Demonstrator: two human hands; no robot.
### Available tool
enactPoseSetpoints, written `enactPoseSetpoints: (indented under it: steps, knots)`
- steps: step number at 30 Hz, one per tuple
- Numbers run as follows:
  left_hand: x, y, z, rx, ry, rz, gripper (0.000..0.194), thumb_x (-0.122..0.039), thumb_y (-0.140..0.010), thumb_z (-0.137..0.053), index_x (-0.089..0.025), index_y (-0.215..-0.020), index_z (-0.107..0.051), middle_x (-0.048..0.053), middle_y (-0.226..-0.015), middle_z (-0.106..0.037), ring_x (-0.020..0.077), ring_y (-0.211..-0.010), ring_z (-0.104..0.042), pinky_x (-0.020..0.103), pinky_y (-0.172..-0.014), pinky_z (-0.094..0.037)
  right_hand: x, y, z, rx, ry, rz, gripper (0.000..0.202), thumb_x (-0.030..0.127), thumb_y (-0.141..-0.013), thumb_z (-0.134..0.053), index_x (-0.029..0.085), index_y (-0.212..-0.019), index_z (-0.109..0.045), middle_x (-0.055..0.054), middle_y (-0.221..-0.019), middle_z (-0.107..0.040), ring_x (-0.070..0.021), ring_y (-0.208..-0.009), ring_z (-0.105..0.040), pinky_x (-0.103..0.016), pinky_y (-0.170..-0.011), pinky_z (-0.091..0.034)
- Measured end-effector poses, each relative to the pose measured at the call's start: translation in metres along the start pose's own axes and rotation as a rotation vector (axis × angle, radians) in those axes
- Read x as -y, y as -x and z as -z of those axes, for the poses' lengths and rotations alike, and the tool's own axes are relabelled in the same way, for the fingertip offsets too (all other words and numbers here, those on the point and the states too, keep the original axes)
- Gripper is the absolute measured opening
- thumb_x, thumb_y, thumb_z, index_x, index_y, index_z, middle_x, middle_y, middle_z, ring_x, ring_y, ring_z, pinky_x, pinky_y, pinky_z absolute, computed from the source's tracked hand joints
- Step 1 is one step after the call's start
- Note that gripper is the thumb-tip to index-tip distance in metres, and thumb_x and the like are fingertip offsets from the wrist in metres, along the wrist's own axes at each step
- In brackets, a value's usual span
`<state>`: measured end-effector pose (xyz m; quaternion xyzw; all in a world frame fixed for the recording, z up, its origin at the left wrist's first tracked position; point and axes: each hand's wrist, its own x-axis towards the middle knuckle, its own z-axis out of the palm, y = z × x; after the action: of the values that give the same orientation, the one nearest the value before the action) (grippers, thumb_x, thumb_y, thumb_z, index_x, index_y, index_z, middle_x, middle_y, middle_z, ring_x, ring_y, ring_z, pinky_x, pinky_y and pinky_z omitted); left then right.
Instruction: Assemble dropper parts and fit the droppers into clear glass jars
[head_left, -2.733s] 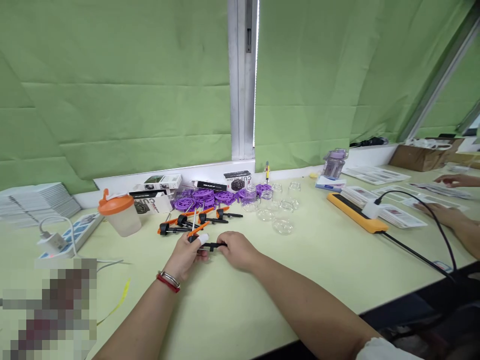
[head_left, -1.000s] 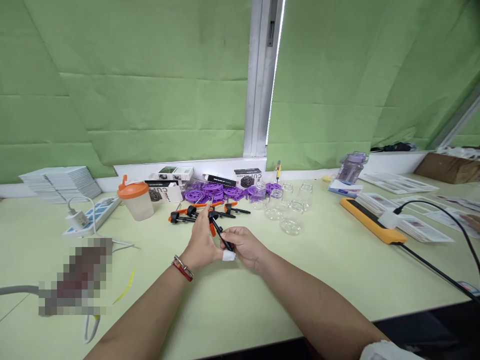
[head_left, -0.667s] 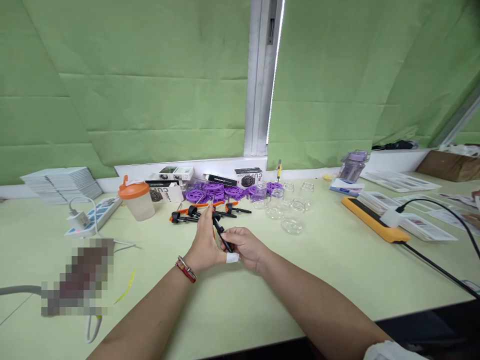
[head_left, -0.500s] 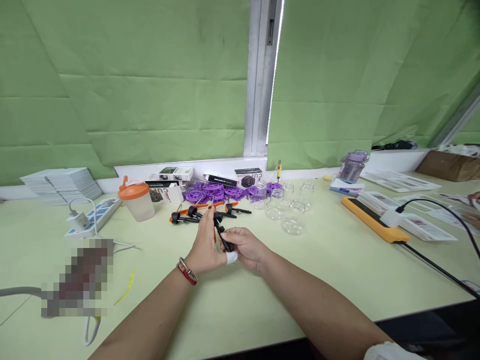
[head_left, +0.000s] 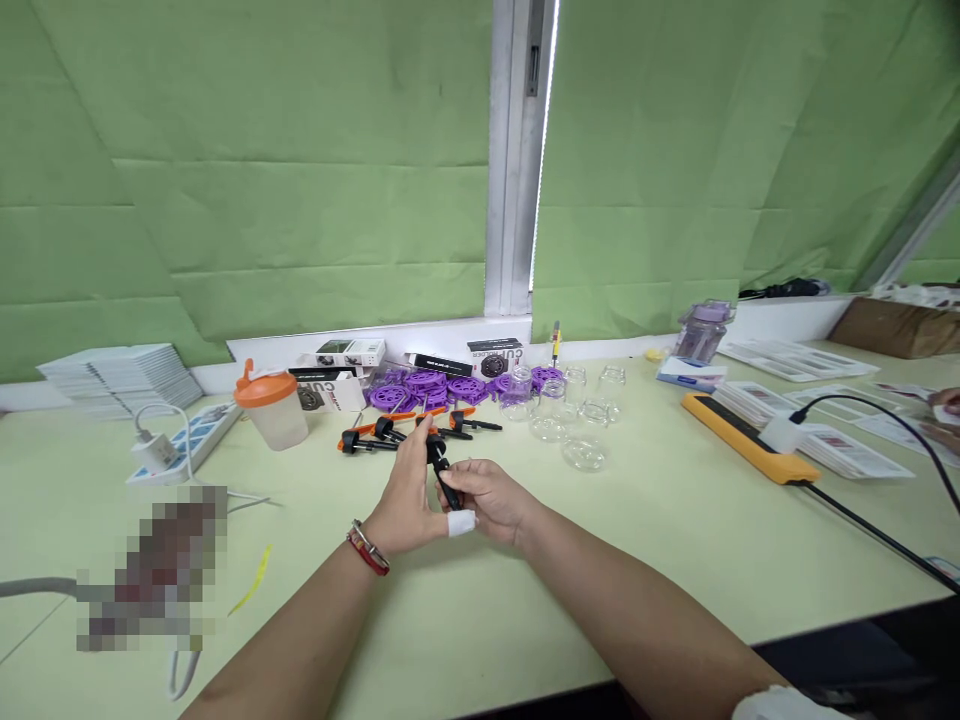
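Over the middle of the table, my right hand is closed round the lower part of a black rod-like piece with a wider black top. My left hand is beside it, fingers stretched up along its far left side and the white-wrapped thumb pointing right below it. Whether the left fingers touch the piece is hard to see. Several similar black pieces with orange parts lie just behind the hands. Purple round parts are piled farther back, and clear plastic cups stand to the right.
An orange-lidded cup, a white power strip and stacked white sheets are at left. Boxes line the wall. At right are an orange power strip, a purple bottle and another person's hand.
The black piece has turned slightly, so its wide top shows more between my hands. My left hand has shifted slightly left. The camera view has moved a little.
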<state>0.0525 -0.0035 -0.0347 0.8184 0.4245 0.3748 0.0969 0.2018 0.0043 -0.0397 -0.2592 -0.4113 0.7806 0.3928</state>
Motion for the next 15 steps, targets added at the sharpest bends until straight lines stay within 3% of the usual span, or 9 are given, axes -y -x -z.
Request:
enactPoseSetpoints:
  steps: [7, 12, 15]
  knots:
    - [-0.009, 0.001, 0.004, -0.034, 0.055, 0.084, 0.108, -0.037, -0.056, -0.076, -0.019, -0.143, -0.015, 0.017, -0.138, -0.036, 0.0331, -0.126, -0.040, 0.049, -0.102, -0.035, -0.004, -0.003, 0.006, 0.011, -0.019, 0.002, 0.035, 0.038, -0.057, -0.081, 0.012, -0.061, -0.059, -0.001, -0.056, -0.060, -0.0084, -0.049, -0.050, -0.023, -0.050, -0.033]
    - [-0.012, 0.000, 0.010, 0.007, 0.155, 0.244, 0.103, -0.036, -0.055, -0.078, -0.022, -0.139, -0.020, 0.013, -0.124, -0.049, 0.0283, -0.112, -0.050, 0.045, -0.095, -0.040, -0.003, -0.004, 0.011, 0.123, 0.079, -0.005, 0.045, 0.050, -0.057, -0.080, 0.010, -0.070, -0.063, -0.002, -0.061, -0.061, -0.0103, -0.054, -0.054, -0.026, -0.054, -0.040]
    - [-0.012, -0.001, 0.014, 0.048, 0.336, 0.342, 0.091, -0.037, -0.060, -0.074, -0.022, -0.135, -0.025, 0.010, -0.113, -0.054, 0.0247, -0.102, -0.055, 0.041, -0.090, -0.042, 0.004, -0.008, 0.019, 0.129, 0.205, -0.007, 0.047, 0.053, -0.060, -0.077, 0.010, -0.073, -0.064, -0.003, -0.060, -0.061, -0.0111, -0.051, -0.054, -0.027, -0.053, -0.043]
